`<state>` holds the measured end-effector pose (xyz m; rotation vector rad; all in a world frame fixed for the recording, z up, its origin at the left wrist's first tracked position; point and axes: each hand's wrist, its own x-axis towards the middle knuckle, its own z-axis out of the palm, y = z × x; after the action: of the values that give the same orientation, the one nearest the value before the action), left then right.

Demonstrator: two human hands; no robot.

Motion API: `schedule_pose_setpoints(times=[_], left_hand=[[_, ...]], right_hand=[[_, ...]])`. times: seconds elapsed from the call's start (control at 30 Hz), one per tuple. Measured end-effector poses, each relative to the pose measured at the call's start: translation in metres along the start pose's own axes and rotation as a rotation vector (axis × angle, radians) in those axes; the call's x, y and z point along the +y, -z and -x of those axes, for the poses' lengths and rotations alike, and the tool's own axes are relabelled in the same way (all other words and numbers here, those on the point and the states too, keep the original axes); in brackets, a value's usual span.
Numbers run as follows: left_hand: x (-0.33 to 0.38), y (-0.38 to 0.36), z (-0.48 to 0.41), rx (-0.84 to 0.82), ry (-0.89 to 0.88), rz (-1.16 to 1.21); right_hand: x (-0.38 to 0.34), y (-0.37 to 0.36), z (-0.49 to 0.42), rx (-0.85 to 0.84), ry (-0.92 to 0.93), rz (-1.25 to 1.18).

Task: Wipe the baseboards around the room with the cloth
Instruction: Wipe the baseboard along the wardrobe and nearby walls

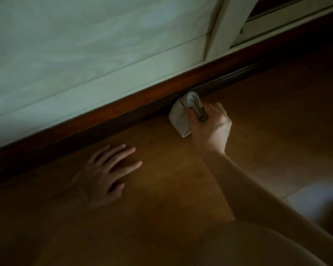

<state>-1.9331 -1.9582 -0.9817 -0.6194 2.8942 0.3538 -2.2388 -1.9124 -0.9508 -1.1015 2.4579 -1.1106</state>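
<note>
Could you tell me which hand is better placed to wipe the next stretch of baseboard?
The right hand: it grips the folded cloth at the baseboard. The left hand lies flat on the wooden floor, holding nothing.

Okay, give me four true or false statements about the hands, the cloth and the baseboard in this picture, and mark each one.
1. The right hand grips the cloth. True.
2. The cloth is at the foot of the baseboard. True.
3. The left hand holds a spray bottle. False: it rests flat on the floor, fingers spread, holding nothing.
4. The baseboard is painted white. False: it is dark brown wood below a pale wall.
</note>
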Motion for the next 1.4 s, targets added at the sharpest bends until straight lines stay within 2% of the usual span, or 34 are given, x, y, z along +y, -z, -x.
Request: schedule_pose_setpoints(times=[0.23, 0.33, 0.43, 0.5, 0.67, 0.83, 1.13, 1.3, 1.4], left_hand=[[0.006, 0.002, 0.002, -0.031, 0.034, -0.029], [0.008, 0.002, 0.003, -0.028, 0.043, -0.045], [0.01, 0.001, 0.004, -0.067, 0.079, -0.077], [0.018, 0.001, 0.002, -0.083, 0.141, -0.075], [0.066, -0.009, -0.01, 0.004, 0.44, -0.002], [0.115, -0.014, -0.035, 0.134, 0.707, 0.099], [0.148, -0.006, -0.032, 0.124, 0.839, 0.101], [0.161, -0.012, -0.026, 0.158, 0.963, 0.102], [0.167, -0.017, -0.021, 0.168, 0.979, 0.099]], right_hand=[[0.013, 0.009, -0.011, 0.01, 0.089, 0.001], [0.013, 0.012, -0.009, -0.088, 0.228, 0.031], [0.027, 0.02, -0.026, -0.051, 0.146, 0.046], [0.031, 0.023, -0.033, 0.0, 0.114, 0.039], [0.018, 0.018, -0.022, -0.135, 0.296, 0.079], [0.009, 0.008, -0.013, -0.129, 0.298, 0.052], [-0.035, -0.035, 0.036, -0.318, 0.425, -0.001], [-0.033, -0.035, 0.037, -0.262, 0.362, 0.01], [-0.045, -0.04, 0.045, -0.31, 0.395, 0.03]])
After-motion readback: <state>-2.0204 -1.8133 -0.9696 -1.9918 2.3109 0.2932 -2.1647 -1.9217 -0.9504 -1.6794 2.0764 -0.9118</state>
